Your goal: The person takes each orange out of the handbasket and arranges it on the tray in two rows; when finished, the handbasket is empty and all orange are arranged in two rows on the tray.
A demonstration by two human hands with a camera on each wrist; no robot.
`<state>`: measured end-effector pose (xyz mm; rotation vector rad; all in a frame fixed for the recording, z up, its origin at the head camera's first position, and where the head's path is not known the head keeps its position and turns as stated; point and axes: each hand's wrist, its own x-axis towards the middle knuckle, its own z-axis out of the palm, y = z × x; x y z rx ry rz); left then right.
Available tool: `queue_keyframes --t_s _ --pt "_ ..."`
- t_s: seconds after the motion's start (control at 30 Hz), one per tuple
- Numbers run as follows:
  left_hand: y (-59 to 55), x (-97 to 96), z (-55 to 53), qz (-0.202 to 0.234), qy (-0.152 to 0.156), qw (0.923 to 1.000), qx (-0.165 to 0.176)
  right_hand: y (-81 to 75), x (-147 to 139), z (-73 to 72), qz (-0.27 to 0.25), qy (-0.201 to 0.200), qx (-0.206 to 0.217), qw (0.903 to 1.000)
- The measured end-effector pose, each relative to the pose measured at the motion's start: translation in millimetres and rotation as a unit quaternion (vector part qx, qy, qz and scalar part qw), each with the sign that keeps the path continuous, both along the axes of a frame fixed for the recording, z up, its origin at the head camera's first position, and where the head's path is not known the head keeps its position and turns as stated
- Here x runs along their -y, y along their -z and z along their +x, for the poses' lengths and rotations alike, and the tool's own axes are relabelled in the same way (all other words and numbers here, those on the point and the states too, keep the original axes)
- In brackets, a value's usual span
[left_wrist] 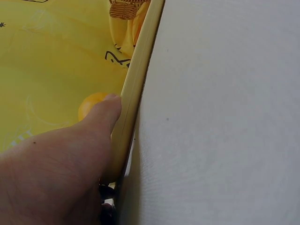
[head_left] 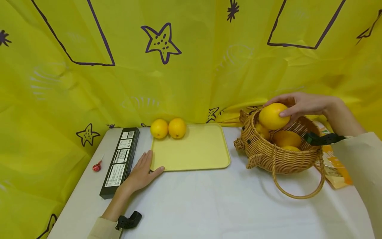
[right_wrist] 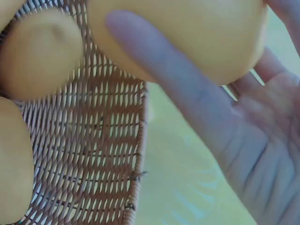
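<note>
My right hand (head_left: 293,104) grips an orange (head_left: 274,116) over the opening of a wicker basket (head_left: 268,156) with a pig face. Thumb and fingers wrap its sides, as the right wrist view also shows the held orange (right_wrist: 187,37). Inside the basket lie several more round yellow-orange fruits (head_left: 287,138). A pale yellow tray (head_left: 191,152) lies left of the basket, with two oranges (head_left: 177,128) side by side at its far left corner. My left hand (head_left: 142,174) rests with straight fingers at the tray's near left corner; in the left wrist view its thumb (left_wrist: 105,112) touches the rim.
A long black box (head_left: 119,162) with white labels lies left of the tray. Beyond it is a small red wrapped lollipop (head_left: 96,166). An orange-and-white packet (head_left: 337,169) sits partly behind the basket, whose handle (head_left: 298,196) hangs toward the front. A yellow cloth (head_left: 191,83) hangs behind the table.
</note>
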<state>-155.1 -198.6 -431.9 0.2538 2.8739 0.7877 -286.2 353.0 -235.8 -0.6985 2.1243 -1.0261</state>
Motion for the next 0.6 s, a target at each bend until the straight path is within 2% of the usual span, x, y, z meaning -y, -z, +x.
queue_keyframes --t_s 0.17,0.27,0.4,0.6 --pt "-0.6 1.0 -0.4 -0.002 0.003 1.0000 0.000 -1.5 12.3 15.5 -0.014 0.070 -0.086 0.9938" --pt "0.9 0.4 0.6 -0.001 0.003 1.0000 -0.001 -0.9 27.5 26.5 -0.065 0.107 -0.115 0.9855" --pt "1.2 0.9 1.0 -0.001 0.002 1.0000 0.001 -0.4 53.7 41.6 -0.166 0.117 -0.117 0.9723" --pt "-3.2 0.5 -0.2 -0.003 0.003 0.9999 0.010 5.7 91.5 60.6 -0.221 0.121 -0.130 0.9589"
